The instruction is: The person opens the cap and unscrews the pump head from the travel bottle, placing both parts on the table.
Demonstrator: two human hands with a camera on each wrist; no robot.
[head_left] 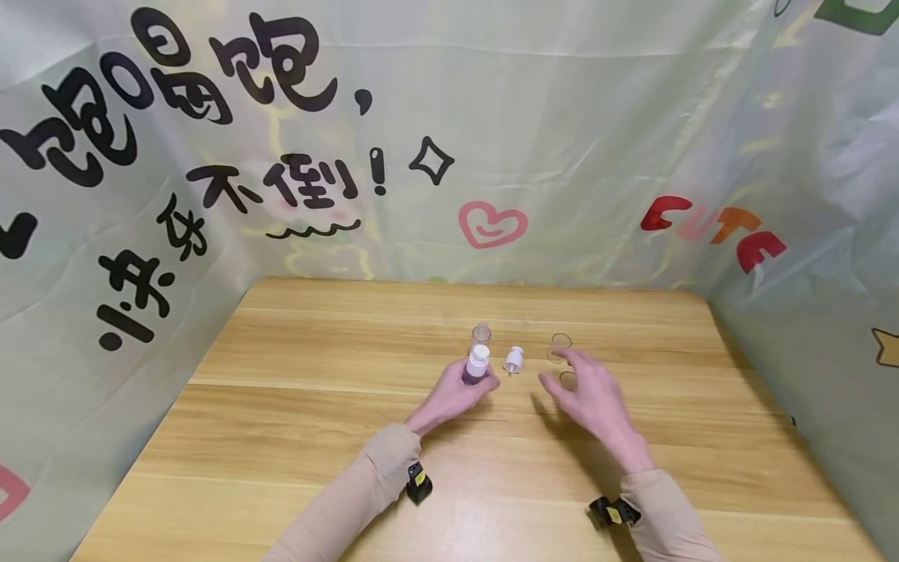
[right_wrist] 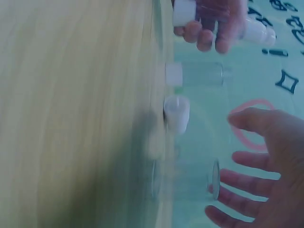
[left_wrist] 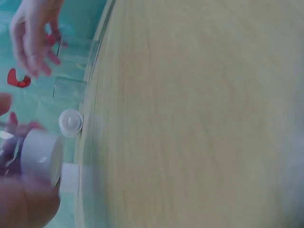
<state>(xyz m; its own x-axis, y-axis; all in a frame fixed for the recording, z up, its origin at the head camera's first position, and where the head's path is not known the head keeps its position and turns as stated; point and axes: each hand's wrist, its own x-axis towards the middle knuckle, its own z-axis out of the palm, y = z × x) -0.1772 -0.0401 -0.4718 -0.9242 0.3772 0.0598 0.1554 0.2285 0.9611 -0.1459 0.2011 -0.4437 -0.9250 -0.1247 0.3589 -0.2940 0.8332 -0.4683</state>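
Observation:
My left hand (head_left: 449,396) grips a small clear bottle (head_left: 477,364) with a white top and a white base (left_wrist: 42,156), held above the table. Just behind it stands a second clear bottle (head_left: 481,336); its white base (right_wrist: 174,74) shows in the right wrist view. A small white bottle top (head_left: 514,360) with a thin stem lies to the right of the held bottle. My right hand (head_left: 593,398) holds nothing. Its fingers are spread beside two clear glass cups, a far one (head_left: 562,340) and a near one (head_left: 567,380) partly hidden by that hand.
The wooden table (head_left: 316,437) runs back to a printed cloth (head_left: 597,140) hung behind it and along both sides. A black wrist device is worn on each arm, at the left (head_left: 419,482) and right (head_left: 613,513) sleeves.

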